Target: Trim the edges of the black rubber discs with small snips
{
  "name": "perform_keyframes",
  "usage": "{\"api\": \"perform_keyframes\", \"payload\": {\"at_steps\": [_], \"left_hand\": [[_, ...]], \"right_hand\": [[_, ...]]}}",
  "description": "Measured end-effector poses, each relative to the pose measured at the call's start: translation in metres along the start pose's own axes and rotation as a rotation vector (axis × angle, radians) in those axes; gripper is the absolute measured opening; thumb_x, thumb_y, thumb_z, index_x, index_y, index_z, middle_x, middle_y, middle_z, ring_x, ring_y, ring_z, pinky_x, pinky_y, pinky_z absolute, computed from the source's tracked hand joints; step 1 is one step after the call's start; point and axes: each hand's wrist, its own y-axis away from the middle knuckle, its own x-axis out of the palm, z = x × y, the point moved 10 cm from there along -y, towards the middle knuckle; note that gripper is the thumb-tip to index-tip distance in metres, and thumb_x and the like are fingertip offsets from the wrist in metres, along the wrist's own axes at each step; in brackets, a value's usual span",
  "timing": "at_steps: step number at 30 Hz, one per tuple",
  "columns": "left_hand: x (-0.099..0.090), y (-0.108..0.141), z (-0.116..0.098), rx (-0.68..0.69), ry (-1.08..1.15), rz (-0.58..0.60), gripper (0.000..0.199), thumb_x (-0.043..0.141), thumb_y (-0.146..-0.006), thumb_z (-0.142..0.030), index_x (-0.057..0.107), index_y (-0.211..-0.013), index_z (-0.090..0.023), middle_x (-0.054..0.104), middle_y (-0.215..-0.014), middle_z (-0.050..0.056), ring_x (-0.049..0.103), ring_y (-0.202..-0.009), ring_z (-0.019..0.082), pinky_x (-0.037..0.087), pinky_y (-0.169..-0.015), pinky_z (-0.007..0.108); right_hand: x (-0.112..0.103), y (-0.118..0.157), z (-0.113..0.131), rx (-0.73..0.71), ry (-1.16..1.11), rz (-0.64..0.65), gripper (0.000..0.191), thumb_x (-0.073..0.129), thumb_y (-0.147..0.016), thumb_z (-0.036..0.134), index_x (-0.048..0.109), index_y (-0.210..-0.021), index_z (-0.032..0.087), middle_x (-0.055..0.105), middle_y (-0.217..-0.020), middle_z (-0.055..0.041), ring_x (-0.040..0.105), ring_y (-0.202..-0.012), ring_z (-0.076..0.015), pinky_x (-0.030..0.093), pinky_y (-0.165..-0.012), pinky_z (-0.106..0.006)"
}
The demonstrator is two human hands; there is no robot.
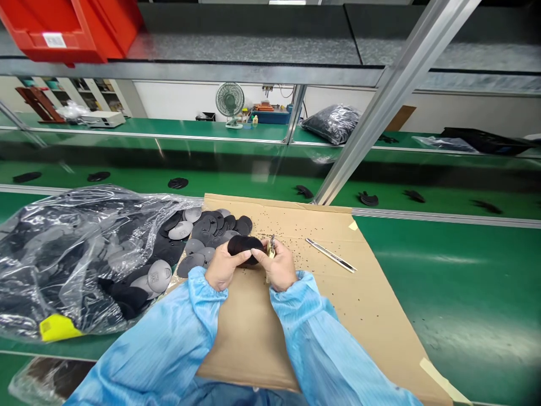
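Over a sheet of cardboard (249, 332), my left hand (221, 267) grips a black oval disc (243, 245), or a small stack of them, by its near left edge. My right hand (282, 268) is closed round a small pair of side cutters (271, 248) with pale handles, jaws pointing up and away. Its thumb also presses on the disc's right end. To the left of my hands, loose grey and black oval discs (206, 228) lie in a pile. They spill from a clear plastic bag (76, 242) full of similar pieces.
A slim silver and black knife-like tool (332, 255) lies on the cardboard to the right, among scattered black specks. Behind it, a green conveyor belt (249, 180) carries small black parts. A slanted metal post (359, 146) rises at the cardboard's far edge; a red bin (71, 31) sits overhead.
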Motion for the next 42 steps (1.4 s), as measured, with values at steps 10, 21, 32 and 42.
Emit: {"api": "perform_keyframes", "payload": {"at_steps": [10, 21, 32, 42], "left_hand": [[-0.006, 0.001, 0.025, -0.336, 0.224, 0.002, 0.026, 0.076, -0.071, -0.020, 0.062, -0.091, -0.014, 0.058, -0.078, 0.002, 0.052, -0.055, 0.006, 0.040, -0.042, 0.015], [0.002, 0.005, 0.026, -0.346, 0.227, 0.066, 0.034, 0.080, -0.067, -0.029, 0.063, -0.093, -0.015, 0.055, -0.075, 0.001, 0.050, -0.054, 0.006, 0.036, -0.041, 0.014], [0.007, 0.007, 0.026, -0.317, 0.155, 0.081, 0.040, 0.081, -0.066, -0.036, 0.061, -0.094, -0.015, 0.054, -0.070, 0.000, 0.049, -0.052, 0.006, 0.035, -0.040, 0.015], [0.002, -0.001, 0.005, -0.100, 0.094, 0.020, 0.046, 0.082, -0.063, -0.032, 0.054, -0.097, -0.020, 0.056, -0.078, -0.002, 0.053, -0.063, 0.009, 0.042, -0.054, 0.019]], "right_hand": [[0.008, 0.018, 0.038, -0.284, 0.190, 0.024, 0.014, 0.061, -0.083, 0.029, 0.063, -0.094, 0.021, 0.068, -0.092, -0.0056, 0.063, -0.083, -0.0197, 0.051, -0.080, -0.034], [0.021, 0.029, 0.062, -0.562, 0.343, 0.118, 0.012, 0.052, -0.089, 0.022, 0.060, -0.098, 0.023, 0.064, -0.097, -0.0078, 0.061, -0.092, -0.0203, 0.050, -0.081, -0.036], [0.021, 0.035, 0.068, -0.669, 0.452, 0.107, 0.019, 0.049, -0.087, 0.017, 0.064, -0.097, 0.023, 0.066, -0.095, -0.0079, 0.061, -0.089, -0.0217, 0.051, -0.081, -0.039], [0.010, 0.025, 0.051, -0.447, 0.222, -0.012, 0.013, 0.057, -0.085, 0.025, 0.067, -0.093, 0.023, 0.065, -0.094, -0.0069, 0.061, -0.086, -0.0207, 0.050, -0.078, -0.035]]}}
